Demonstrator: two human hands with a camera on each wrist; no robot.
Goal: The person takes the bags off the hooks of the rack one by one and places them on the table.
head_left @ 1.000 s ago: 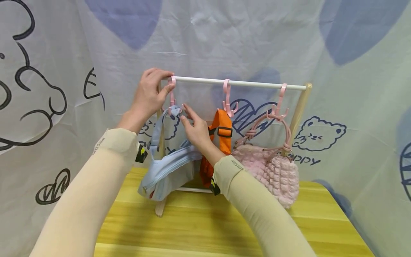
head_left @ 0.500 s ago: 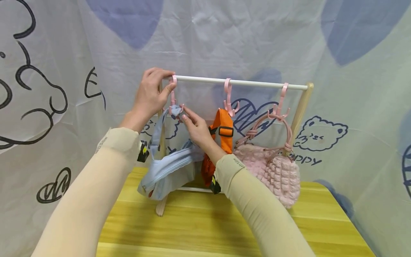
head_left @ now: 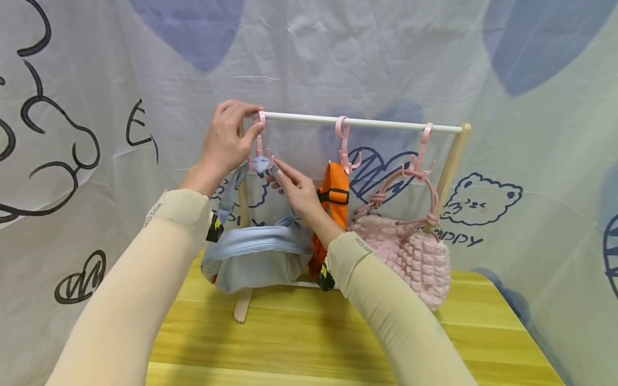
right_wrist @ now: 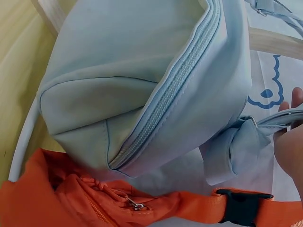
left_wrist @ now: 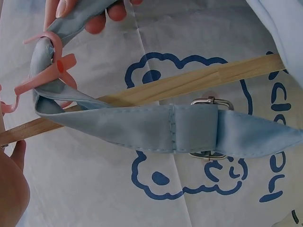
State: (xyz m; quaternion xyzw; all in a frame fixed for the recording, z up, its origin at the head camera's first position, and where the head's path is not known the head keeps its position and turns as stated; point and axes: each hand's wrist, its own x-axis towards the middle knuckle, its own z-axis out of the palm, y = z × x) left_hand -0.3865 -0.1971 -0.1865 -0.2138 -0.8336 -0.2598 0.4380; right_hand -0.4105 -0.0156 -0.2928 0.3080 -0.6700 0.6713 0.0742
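My left hand point(head_left: 224, 136) holds the top of the leftmost pink hook point(head_left: 259, 146) at the white rod, thumb in front and fingers over the top. A light blue bag point(head_left: 260, 262) hangs below, roughly level, its strap point(left_wrist: 137, 127) looped over the hook's prongs. In the left wrist view a metal buckle point(left_wrist: 210, 100) sits on that strap. My right hand point(head_left: 303, 197) pinches the strap just right of the hook; its fingertips point(left_wrist: 96, 23) also show at the top of the left wrist view. The right wrist view shows the bag's zipper point(right_wrist: 175, 85) up close.
An orange bag point(right_wrist: 94, 194) hangs from the middle pink hook point(head_left: 344, 147), right beside the blue bag. On the right hook point(head_left: 423, 147) hangs a pink puffy bag point(head_left: 420, 262). The white rod point(head_left: 299, 117) has wooden legs and stands on a wooden table point(head_left: 270, 348).
The light blue bag has swung from tilted to nearly level. Its strap now lies more centrally across the hook's prongs. My right hand shifted slightly right and down; my left hand stayed put.
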